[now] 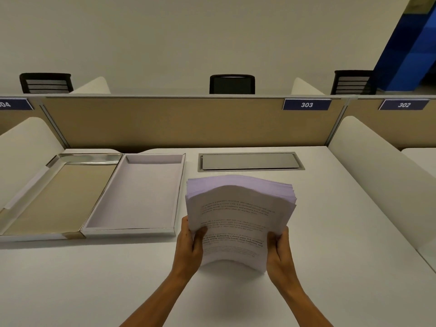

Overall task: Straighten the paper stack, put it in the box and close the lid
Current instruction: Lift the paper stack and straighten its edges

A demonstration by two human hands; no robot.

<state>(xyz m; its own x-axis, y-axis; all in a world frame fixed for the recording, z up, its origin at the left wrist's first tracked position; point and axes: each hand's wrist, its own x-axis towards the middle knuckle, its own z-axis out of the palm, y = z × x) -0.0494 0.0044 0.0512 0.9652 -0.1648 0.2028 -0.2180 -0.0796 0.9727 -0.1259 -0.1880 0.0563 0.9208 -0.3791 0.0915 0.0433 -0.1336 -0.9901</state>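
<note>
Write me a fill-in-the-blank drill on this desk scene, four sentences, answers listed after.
1. The paper stack is held by ____ hands.
2. The open box lies to the ____ of the stack.
3. The sign on the partition behind the stack reads ____.
4. The box's tray holds ____ sheets so far.

Missing words: both; left; 303; no

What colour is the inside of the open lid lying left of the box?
Tan with a shiny silver rim, lid, seen in the head view.
</note>
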